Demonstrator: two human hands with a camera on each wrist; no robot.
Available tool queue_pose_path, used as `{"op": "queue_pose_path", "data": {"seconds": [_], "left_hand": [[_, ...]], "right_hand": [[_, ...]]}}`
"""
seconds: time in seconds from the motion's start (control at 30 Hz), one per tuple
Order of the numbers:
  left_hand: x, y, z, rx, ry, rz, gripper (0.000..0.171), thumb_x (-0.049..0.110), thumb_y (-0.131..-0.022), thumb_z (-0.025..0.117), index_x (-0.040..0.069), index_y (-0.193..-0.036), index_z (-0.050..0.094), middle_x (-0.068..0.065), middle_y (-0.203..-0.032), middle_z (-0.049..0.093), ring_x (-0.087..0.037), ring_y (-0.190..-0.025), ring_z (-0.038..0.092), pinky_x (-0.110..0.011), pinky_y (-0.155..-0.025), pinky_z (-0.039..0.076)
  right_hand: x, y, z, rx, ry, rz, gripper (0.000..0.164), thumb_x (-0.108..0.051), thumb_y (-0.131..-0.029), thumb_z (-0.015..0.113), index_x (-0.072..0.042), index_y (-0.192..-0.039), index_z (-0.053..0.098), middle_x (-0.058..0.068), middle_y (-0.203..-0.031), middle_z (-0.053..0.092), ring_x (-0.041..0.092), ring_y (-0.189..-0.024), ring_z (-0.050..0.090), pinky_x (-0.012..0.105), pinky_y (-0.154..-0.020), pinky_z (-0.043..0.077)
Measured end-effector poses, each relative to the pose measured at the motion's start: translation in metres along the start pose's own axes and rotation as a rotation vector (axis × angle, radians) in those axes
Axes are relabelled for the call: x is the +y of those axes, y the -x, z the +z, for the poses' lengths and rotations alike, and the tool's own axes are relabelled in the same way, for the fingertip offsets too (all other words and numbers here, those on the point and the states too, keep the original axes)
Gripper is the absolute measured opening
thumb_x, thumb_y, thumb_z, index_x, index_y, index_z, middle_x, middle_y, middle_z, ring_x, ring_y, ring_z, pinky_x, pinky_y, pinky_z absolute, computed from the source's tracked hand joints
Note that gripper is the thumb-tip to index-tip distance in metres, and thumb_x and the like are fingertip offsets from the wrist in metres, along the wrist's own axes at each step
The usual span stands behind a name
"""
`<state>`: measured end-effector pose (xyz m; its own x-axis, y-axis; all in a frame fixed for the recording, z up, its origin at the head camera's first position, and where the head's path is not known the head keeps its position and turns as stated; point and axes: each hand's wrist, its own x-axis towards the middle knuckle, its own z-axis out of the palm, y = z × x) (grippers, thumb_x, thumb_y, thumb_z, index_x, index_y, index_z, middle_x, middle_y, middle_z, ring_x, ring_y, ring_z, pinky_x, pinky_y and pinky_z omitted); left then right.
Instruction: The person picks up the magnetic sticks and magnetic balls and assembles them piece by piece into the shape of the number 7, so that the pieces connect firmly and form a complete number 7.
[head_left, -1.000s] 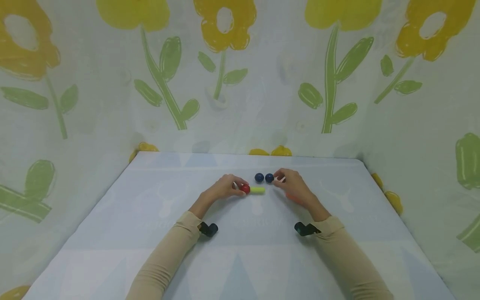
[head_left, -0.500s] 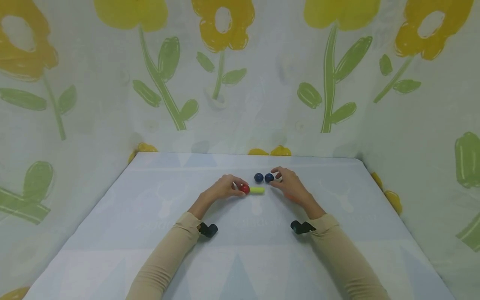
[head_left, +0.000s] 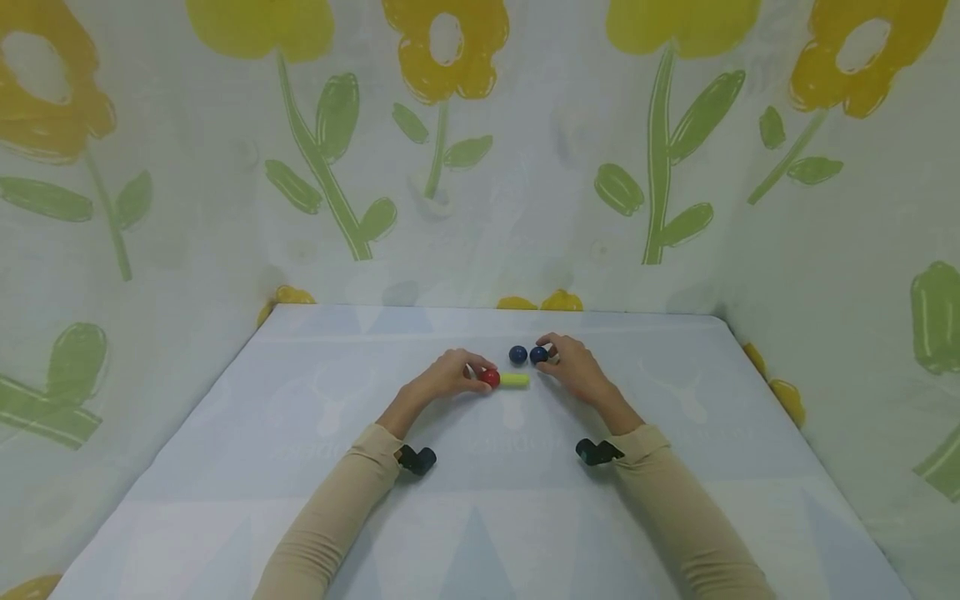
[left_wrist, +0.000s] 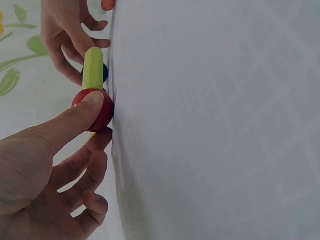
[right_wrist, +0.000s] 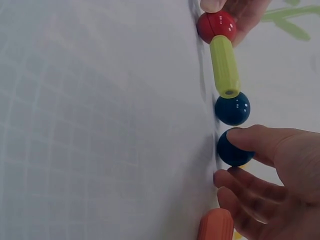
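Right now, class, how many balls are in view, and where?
3. The left hand holds the red ball, against the yellow-green rod; the right hand touches one blue ball; the other blue ball lies just left of that one. Hands could hide more.

Flower-printed walls point(head_left: 517, 242) surround a table point(head_left: 525, 517) — pale, patterned.

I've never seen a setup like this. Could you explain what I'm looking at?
There is no robot: a person works with two bare hands. The wide picture comes from a camera on the head; each close picture comes from a wrist camera. On the pale table lie a red ball with a yellow-green stick against it, two dark blue balls and an orange stick. The left hand pinches the red ball; the right hand holds the nearer blue ball with thumb and fingers.
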<state>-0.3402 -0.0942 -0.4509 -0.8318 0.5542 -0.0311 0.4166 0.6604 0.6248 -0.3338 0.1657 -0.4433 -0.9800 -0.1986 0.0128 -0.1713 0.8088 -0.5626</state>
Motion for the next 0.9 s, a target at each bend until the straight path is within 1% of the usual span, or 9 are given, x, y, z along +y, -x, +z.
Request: {"op": "queue_pose_path", "data": {"seconds": [0.2,0.5,0.73,0.9], "left_hand": [[0.0005,-0.0003,0.0004,0.004,0.004,-0.008,0.038,0.021,-0.086,0.076,0.017,-0.123,0.07,-0.003,-0.104,0.072,-0.014,-0.084,0.058,-0.023,-0.074,0.05],[0.0003,0.0003,0.0012,0.004,0.0,-0.006,0.037,0.019,-0.086,0.076,0.017,-0.123,0.07,-0.003,-0.104,0.072,-0.014,-0.084,0.059,-0.023,-0.073,0.05],[0.0011,0.0011,0.0016,0.003,-0.001,-0.016,0.037,0.02,-0.086,0.075,0.018,-0.123,0.07,-0.003,-0.105,0.072,-0.014,-0.084,0.059,-0.023,-0.073,0.049],[0.0026,0.002,0.0007,0.006,0.001,-0.021,0.037,0.02,-0.086,0.076,0.017,-0.123,0.07,-0.004,-0.104,0.072,-0.014,-0.084,0.059,-0.023,-0.073,0.05]], "right_hand": [[-0.0013,-0.0002,0.0013,0.008,0.044,0.002,0.042,-0.022,-0.09,0.071,-0.014,-0.129,0.058,0.012,-0.114,0.066,0.025,-0.096,0.061,0.039,-0.082,0.051],[0.001,-0.0005,0.0035,0.012,0.052,0.004,0.039,-0.022,-0.09,0.071,-0.012,-0.126,0.059,0.012,-0.112,0.067,0.024,-0.096,0.062,0.04,-0.084,0.051],[0.0036,0.0001,0.0018,-0.003,0.064,-0.003,0.038,-0.027,-0.089,0.072,-0.013,-0.123,0.061,0.01,-0.109,0.069,0.023,-0.094,0.061,0.039,-0.082,0.05],[0.0034,0.0012,-0.0007,-0.012,0.057,0.003,0.038,-0.029,-0.09,0.072,-0.014,-0.123,0.061,0.009,-0.109,0.07,0.023,-0.096,0.062,0.04,-0.086,0.051]]}}
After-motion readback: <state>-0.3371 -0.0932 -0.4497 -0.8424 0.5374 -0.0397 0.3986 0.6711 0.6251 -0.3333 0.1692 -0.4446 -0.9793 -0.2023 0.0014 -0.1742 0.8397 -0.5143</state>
